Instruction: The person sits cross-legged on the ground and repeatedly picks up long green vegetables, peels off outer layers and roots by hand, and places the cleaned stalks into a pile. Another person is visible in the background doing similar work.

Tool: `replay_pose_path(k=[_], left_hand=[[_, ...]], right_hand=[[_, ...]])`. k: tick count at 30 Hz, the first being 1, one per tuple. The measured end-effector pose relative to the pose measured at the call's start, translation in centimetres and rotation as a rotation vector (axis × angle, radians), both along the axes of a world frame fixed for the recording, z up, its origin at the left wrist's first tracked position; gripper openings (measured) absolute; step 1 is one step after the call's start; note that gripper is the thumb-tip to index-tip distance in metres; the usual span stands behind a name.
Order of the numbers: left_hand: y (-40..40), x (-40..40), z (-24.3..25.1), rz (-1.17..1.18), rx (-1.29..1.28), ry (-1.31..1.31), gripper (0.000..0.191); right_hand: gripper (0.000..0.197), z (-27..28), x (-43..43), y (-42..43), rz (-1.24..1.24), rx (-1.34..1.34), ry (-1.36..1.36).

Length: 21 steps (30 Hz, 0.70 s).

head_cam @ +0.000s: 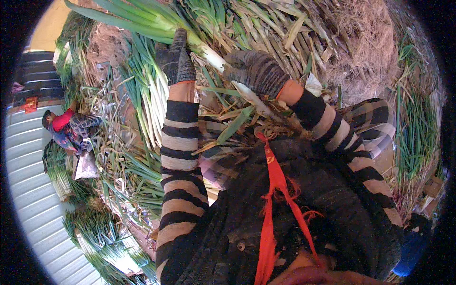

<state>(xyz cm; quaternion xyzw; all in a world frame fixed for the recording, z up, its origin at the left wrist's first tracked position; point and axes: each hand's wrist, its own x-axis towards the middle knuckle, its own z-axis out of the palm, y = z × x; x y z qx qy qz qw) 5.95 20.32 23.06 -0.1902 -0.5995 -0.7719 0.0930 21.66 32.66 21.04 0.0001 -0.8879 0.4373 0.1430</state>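
Note:
A long green onion (212, 59) slants across the space before me, its green leaves up to the left and its white stalk down to the right. My left hand (177, 58), in a dark knitted glove, is at the upper stalk where the leaves fan out. Around the lower white stalk closes my right hand (258, 71), also gloved in striped grey. The stalk's root end (265, 110) points toward my lap. A dry-tipped green leaf (235, 125) lies over my lap, near loose husks.
Beside my left arm lies a row of cleaned green onions (151, 110). Untrimmed onions (270, 26) with a mass of roots (367, 46) are heaped ahead. A person (67, 124) sits at the left among leaf scraps (110, 142). Bundled onions (110, 242) stand near a corrugated wall (35, 171).

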Motion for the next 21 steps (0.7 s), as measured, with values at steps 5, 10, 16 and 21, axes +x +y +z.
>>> replay_pose_path(k=[5, 10, 16, 21], left_hand=[[0.0, 0.5, -0.5, 0.147, -0.204, 0.092, 0.034], [0.5, -0.3, -1.1, 0.222, -0.319, 0.051, 0.036], [-0.3, -5.0, -2.6, 0.154, 0.205, -0.089, 0.033], [-5.3, -12.9, -2.5, 0.136, 0.357, -0.178, 0.031]], right_hand=[[0.033, 0.1, 1.9, -1.2, -0.163, 0.171, 0.166], [0.028, -0.4, 2.7, -3.2, -0.294, 1.082, 0.091], [0.026, -2.2, 6.7, -3.1, 0.325, 0.566, 0.248], [0.035, -2.5, 13.8, 2.3, 0.257, 0.127, -0.375]])
